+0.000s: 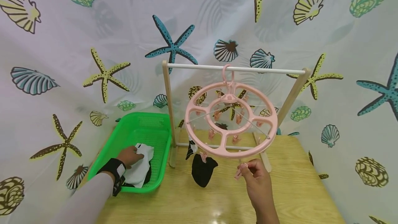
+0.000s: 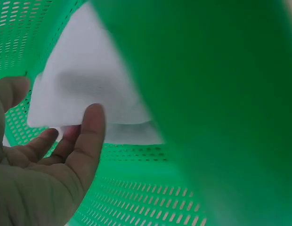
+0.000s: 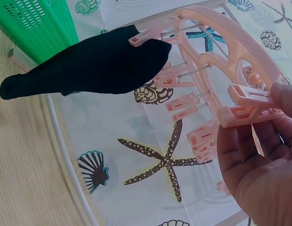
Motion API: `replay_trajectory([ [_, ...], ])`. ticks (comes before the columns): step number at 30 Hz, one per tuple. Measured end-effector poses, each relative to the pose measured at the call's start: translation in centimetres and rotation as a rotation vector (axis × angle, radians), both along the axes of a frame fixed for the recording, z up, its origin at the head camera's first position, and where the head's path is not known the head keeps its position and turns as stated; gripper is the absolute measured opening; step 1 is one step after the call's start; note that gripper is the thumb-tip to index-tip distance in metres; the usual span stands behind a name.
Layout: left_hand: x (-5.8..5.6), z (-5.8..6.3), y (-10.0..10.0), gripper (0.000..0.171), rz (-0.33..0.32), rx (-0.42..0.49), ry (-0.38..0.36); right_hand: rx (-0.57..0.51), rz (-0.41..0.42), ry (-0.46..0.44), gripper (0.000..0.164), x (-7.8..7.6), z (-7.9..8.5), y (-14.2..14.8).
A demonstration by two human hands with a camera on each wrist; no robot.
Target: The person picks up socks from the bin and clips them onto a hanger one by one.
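Note:
My left hand [image 1: 129,156] is down in the green basket [image 1: 124,130], over a white piece of cloth [image 1: 141,163]. Seen from the left wrist, its thumb and fingers [image 2: 92,136] are spread apart, right at the white cloth [image 2: 85,70]. Between thumb and fingers my right hand [image 1: 258,179] pinches a pink clothespin [image 3: 249,106], which hangs from the front rim of the round pink drying hanger [image 1: 224,149]. A black sock [image 1: 202,170] hangs from another clip to the left of that hand.
A wooden stand with a white rod [image 1: 199,66] carries the hanger by its hook. Several other pink clips [image 3: 183,106] dangle around the rings. A black-and-white item [image 1: 191,148] hangs behind the black sock. Dark cloth [image 1: 148,174] lies under the white one. A patterned curtain surrounds the wooden table [image 1: 298,182].

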State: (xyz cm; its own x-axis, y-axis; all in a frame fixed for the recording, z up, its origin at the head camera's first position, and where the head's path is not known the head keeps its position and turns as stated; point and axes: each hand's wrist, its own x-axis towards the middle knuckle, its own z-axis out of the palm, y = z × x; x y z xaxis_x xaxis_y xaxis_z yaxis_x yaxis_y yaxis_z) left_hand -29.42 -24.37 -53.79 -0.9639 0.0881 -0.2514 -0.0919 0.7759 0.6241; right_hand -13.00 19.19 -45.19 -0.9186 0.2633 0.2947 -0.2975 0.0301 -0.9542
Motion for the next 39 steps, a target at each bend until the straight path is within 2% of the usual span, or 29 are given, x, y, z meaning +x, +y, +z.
replay_trajectory([
  [3,-0.1,0.0,0.5,0.065,0.021,0.004,-0.057,-0.008,0.007,-0.003,0.015,0.1,-0.1,0.0],
  [5,0.1,0.2,0.8,0.063,0.033,0.011,-0.060,-0.015,0.017,0.002,0.016,0.2,-0.1,0.1],
  [8,0.3,0.9,1.2,0.053,0.037,0.037,-0.027,-0.021,0.029,0.012,0.016,0.3,-0.2,0.1],
  [13,0.6,1.9,1.7,0.042,-0.016,0.018,0.064,-0.014,0.040,0.009,0.017,0.4,-0.2,0.2],
  [16,0.7,2.1,1.8,0.044,-0.044,0.000,0.077,-0.012,0.040,0.006,0.017,0.4,-0.1,0.2],
  [19,0.8,1.9,1.8,0.025,-0.040,0.009,0.089,-0.010,0.039,0.003,0.016,0.3,0.0,0.1],
  [21,0.7,1.7,1.8,0.030,-0.045,0.004,0.107,0.003,0.035,0.004,0.016,0.2,0.1,0.1],
  [23,0.6,1.8,1.8,0.043,-0.057,-0.020,0.125,0.022,0.028,0.006,0.016,0.2,0.2,0.1],
  [24,0.5,1.9,1.7,0.042,-0.069,-0.037,0.130,0.031,0.025,0.008,0.016,0.2,0.3,0.1],
  [28,0.1,2.8,1.7,0.019,-0.101,-0.104,0.156,0.051,0.019,0.010,0.016,0.2,0.6,0.3],
  [30,0.1,3.3,1.7,0.014,-0.112,-0.143,0.178,0.046,0.024,0.003,0.016,0.2,0.7,0.3],
  [34,0.2,3.7,1.6,0.029,-0.131,-0.156,0.202,0.039,0.028,-0.009,0.017,0.3,0.7,0.3],
  [37,0.1,3.6,1.5,0.041,-0.129,-0.078,0.149,0.037,0.029,-0.015,0.018,0.3,0.7,0.3],
  [39,0.1,3.6,1.4,0.046,-0.135,-0.066,0.103,0.034,0.033,-0.016,0.018,0.3,0.5,0.2],
])
